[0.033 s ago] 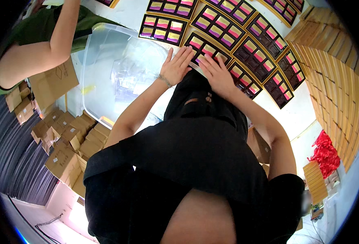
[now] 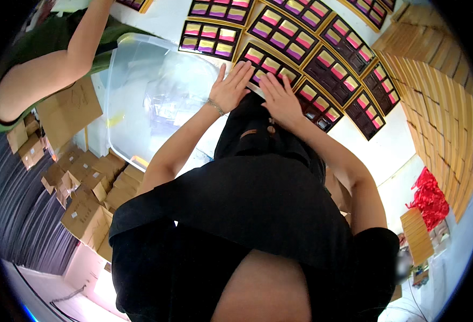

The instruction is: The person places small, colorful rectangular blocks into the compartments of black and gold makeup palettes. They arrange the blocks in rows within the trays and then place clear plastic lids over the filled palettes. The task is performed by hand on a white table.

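My left hand has its fingers stretched out, tips at the near left side of a dark, gold-edged box. With fingers likewise straight, my right hand reaches over the near edge of the same box. No object shows in either hand. Whether the fingertips press on the contents cannot be made out. Pink-and-gold packets fill the far row of that box; purple-and-gold ones show partly in the near row, some hidden by my fingers. Right of my right hand, another box has pink-and-gold packets beside bare dark compartments.
More such boxes cover the white table. A clear plastic bin with transparent film stands left, beside a person in green. Cardboard cartons lie lower left. Stacked wooden-coloured frames and red ribbon are at right.
The boxes sit slightly further left in the picture. My right hand has shifted slightly left with them, while my left hand stays almost in place.
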{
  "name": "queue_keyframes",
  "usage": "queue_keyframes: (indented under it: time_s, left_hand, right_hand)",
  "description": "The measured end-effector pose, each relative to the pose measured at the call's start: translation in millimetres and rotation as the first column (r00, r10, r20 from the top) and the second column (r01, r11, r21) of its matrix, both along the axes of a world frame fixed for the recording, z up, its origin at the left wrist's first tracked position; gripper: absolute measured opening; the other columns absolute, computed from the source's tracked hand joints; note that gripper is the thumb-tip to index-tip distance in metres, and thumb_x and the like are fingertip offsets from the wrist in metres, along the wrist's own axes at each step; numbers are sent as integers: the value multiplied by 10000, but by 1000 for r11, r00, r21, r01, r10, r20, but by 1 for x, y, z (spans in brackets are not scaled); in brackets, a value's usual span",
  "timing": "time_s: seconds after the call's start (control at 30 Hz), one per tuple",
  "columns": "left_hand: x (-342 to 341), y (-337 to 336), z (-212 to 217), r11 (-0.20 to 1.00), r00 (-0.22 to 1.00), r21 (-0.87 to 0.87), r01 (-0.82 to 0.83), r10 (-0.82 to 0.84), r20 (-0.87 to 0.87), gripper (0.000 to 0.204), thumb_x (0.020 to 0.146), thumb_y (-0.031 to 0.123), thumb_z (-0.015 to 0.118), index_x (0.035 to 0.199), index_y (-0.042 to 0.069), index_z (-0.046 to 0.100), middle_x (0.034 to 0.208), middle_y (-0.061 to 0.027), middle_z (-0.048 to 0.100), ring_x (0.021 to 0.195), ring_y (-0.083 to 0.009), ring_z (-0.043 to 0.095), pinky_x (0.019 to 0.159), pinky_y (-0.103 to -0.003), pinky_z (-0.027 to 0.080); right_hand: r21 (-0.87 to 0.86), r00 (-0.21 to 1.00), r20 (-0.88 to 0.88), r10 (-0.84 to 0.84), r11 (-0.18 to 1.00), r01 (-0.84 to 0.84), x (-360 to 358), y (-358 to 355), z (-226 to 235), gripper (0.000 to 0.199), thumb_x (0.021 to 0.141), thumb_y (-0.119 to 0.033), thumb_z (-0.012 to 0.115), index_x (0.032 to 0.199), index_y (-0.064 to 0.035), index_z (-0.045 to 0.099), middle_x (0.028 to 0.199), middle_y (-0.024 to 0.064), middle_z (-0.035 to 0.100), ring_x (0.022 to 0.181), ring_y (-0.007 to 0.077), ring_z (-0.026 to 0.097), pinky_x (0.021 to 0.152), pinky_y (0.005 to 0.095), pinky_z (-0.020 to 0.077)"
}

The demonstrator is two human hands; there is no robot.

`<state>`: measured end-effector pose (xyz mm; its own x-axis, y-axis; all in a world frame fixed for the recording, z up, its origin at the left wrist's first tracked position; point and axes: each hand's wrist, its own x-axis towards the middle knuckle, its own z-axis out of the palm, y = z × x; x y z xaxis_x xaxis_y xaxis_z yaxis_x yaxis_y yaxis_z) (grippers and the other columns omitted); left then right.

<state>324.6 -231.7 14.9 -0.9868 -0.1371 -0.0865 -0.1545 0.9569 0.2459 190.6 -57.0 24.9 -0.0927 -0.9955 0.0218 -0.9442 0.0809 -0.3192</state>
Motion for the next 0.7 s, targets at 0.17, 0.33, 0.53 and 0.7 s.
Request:
queue_keyframes:
  time_s: [0.17, 0.33, 0.53, 0.7]
  left_hand:
    - [-7, -6, -4, 996, 997, -64, 64, -61, 46, 659, 822, 318, 621, 1401, 103, 391, 1486, -47, 338, 1377, -194, 300, 1101, -576, 148]
    - [-13, -7, 2, 997, 995, -14, 77, -76, 67, 702, 797, 326, 655, 1391, 63, 390, 1481, -62, 342, 1376, -209, 303, 1070, -613, 189]
    - [-48, -33, 53, 986, 990, 103, 132, -137, 36, 737, 790, 309, 681, 1402, 61, 354, 1476, -151, 324, 1371, -289, 313, 1044, -637, 177]
    - [-246, -139, 70, 998, 934, 20, -53, 56, -353, 566, 819, 221, 637, 1324, 53, 443, 1375, -168, 434, 1256, -329, 440, 1003, -533, 342]
  right_hand:
    - [59, 996, -71, -44, 997, 49, 2, 5, -8, 753, 786, -468, 615, 1357, -13, 430, 1459, 93, 369, 1399, 228, 248, 1097, 592, 179]
    - [95, 998, -43, -55, 994, 59, -1, -6, 1, 683, 824, -497, 553, 1307, -19, 487, 1381, 97, 440, 1349, 240, 314, 1086, 600, 186]
    - [-155, 938, 252, -239, 947, 283, -90, -37, 42, 429, 760, -198, 700, 1139, -45, 572, 1208, 97, 553, 1170, 267, 506, 1057, 551, 293]
    - [-443, 769, 199, -608, 644, 624, -278, -129, 37, 350, 798, -17, 604, 1144, -8, 555, 1155, 169, 562, 1035, 365, 553, 881, 421, 472]
